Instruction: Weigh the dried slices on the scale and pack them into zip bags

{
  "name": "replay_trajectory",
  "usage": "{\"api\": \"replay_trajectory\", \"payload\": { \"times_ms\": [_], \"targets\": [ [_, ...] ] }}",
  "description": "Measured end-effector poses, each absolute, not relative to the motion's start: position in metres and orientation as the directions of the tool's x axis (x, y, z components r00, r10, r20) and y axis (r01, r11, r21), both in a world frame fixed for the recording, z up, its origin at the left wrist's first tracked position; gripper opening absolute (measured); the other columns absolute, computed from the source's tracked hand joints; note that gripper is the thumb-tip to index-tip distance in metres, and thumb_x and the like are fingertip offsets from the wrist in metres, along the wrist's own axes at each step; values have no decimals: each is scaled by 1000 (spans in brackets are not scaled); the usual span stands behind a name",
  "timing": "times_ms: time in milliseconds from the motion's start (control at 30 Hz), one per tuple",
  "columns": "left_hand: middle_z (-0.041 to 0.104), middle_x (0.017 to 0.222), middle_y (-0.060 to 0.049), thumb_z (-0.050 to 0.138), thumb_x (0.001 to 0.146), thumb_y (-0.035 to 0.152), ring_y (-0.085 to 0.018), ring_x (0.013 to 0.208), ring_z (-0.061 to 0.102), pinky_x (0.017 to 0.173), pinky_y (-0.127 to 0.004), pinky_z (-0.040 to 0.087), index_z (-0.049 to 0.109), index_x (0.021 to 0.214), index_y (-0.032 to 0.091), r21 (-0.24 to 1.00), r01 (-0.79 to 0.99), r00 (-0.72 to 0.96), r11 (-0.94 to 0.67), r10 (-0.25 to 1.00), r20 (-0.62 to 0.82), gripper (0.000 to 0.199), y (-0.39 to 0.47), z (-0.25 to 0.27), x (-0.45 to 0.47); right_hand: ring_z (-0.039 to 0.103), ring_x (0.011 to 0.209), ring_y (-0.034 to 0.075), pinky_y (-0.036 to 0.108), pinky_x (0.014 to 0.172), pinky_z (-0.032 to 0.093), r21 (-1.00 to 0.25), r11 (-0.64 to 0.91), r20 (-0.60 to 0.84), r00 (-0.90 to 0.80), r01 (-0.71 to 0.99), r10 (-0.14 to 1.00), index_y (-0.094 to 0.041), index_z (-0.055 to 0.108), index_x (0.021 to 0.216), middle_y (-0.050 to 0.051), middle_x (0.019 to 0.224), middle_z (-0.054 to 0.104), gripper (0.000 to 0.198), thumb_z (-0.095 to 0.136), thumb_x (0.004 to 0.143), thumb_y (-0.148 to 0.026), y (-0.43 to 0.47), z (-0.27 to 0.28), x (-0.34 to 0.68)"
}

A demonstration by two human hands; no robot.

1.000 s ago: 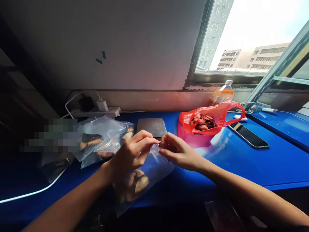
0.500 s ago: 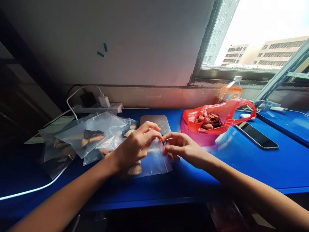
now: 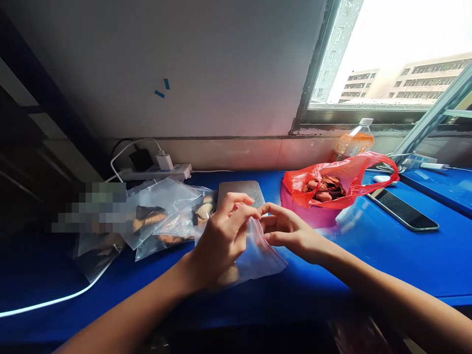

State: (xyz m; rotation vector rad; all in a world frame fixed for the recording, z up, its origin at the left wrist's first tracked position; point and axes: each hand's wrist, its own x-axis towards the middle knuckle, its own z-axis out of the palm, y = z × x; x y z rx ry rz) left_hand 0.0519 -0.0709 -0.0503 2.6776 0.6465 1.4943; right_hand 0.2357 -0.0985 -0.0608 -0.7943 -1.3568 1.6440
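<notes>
A clear zip-lock bag [image 3: 258, 263] with a red zip line along its mouth lies on the blue table in front of me. Pale brown chunks [image 3: 229, 274] show inside it, partly covered by my left hand [image 3: 228, 231]. That hand pinches the top corner of the bag's mouth with thumb and forefinger. My right hand [image 3: 295, 233] has its fingers closed at the same zip edge, fingertips close to the left ones. Directly behind the hands sits a flat silver plate [image 3: 239, 189], its near part hidden.
More zip-lock bags [image 3: 173, 196] holding brown pieces overlap on the left. A red plastic bag [image 3: 348, 199] of dried reddish-brown pieces stands at right, near a phone [image 3: 405, 209] and an orange drink bottle [image 3: 356, 140]. A power strip [image 3: 177, 171] with chargers lies by the wall.
The zip-lock bag and both hands have shifted slightly right and nearer. A small dark spot with a letter between the fingers is now hidden. The whole view has moved a little.
</notes>
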Motion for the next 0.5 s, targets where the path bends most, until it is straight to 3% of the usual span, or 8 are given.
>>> {"api": "replay_trajectory", "payload": {
  "times_ms": [200,500],
  "targets": [
    [53,106,-6,48,84,-4,-13,85,62,73,-27,57,61,93,18,206,292,480,-934,330,813,27,-72,-53,50,58,69,11,23,64,42,-966,-44,77,-446,-255,892,-19,52,94,-2,75,64,31,75,74,-22,-98,-60,235],
    [56,108,-6,54,89,1,-15,95,62,81,-28,56,61,101,20,226,149,617,-963,269,739,23,-62,-51,38,50,56,7,21,55,36,-925,-148,22,-439,-349,898,-20,50,93,-6,67,57,38,79,68,-23,-98,-65,228]
  ]
}}
